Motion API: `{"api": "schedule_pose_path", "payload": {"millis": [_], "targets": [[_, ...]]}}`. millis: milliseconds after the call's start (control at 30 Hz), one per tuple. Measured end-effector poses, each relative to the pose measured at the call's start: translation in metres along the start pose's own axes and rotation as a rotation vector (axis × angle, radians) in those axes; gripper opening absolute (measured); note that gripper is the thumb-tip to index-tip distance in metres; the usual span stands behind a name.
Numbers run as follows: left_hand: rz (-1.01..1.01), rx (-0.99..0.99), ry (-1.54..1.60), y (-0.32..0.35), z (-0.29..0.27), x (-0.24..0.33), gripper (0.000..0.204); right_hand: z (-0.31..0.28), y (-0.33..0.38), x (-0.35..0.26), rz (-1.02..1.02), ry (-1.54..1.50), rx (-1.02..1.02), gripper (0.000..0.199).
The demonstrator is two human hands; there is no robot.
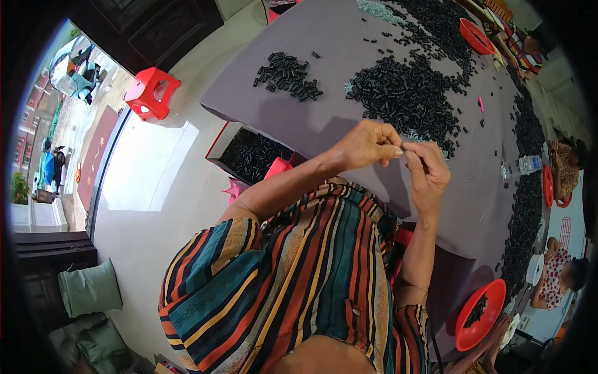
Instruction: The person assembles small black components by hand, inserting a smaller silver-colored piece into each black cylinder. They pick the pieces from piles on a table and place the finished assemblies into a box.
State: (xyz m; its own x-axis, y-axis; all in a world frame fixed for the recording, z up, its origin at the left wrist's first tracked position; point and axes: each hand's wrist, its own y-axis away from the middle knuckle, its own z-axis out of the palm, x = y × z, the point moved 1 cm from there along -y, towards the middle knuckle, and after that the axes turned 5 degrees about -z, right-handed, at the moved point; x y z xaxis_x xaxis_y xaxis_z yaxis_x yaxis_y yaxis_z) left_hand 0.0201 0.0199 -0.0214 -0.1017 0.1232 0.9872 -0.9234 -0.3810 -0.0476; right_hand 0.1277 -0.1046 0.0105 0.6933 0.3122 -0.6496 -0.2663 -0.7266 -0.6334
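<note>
My left hand and my right hand meet above the near part of the grey-covered table. Thumb and fingers of both are pinched together, tip to tip. Whatever they hold is too small and covered to make out. Just beyond them lies a big heap of short black cylinders, with pale blue-green small pieces at its near edge. A smaller group of the same black cylinders is spread farther left on the cloth.
Below the table's left edge stands an open box of black pieces. A red stool is on the floor. To the right are a clear bottle, a pink pen and a red bowl. Other people sit along the far right side.
</note>
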Motion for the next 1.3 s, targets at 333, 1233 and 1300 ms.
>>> {"api": "schedule_pose_path", "payload": {"millis": [333,1233,1300], "targets": [[0.225,0.287,-0.045,0.012,-0.032,0.042,0.012,0.013,0.011,0.048,0.359,-0.008,0.03,0.012],[0.206,0.315,0.026,0.017,-0.036,0.047,0.017,0.057,-0.017,0.088,0.021,0.558,-0.293,0.008],[0.177,0.324,0.016,0.017,-0.035,0.049,0.017,0.053,-0.014,0.087,0.01,0.535,-0.245,0.008]]}}
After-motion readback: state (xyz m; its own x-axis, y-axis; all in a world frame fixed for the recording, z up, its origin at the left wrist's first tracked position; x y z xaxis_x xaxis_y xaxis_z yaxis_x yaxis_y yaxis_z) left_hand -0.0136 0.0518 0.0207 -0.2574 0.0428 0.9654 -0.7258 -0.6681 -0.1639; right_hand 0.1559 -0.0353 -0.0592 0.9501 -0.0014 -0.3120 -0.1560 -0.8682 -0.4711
